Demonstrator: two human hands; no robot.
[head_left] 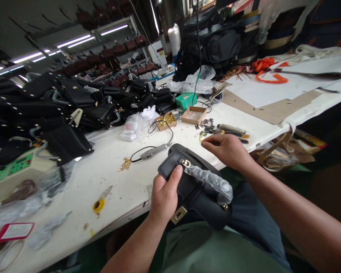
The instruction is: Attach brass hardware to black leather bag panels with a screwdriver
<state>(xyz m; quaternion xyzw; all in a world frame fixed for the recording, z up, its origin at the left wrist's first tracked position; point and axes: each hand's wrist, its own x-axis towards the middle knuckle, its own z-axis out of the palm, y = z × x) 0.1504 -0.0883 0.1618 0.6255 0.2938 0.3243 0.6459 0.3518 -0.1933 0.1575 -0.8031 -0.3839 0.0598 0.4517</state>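
Observation:
My left hand (164, 194) is closed round the flap of a black handbag (197, 191) that rests on my lap against the table's front edge. My thumb lies next to the bag's gold turn lock (185, 163). Clear plastic wrap (211, 178) is tucked under the flap, and a gold clasp plate (178, 215) sticks out below my palm. My right hand (226, 149) rests on the white table (102, 178), fingers curled in a pinch beside small metal plates (206, 126) and a pair of pliers (230, 132); what it pinches is too small to make out.
Several finished black bags (74, 102) are piled at the left and back. A grey hand tool with a black cord (153, 151), loose gold fittings (125, 163), two small boxes of hardware (193, 115), a green control box (14, 163) and a yellow tape roll (99, 205) lie on the table.

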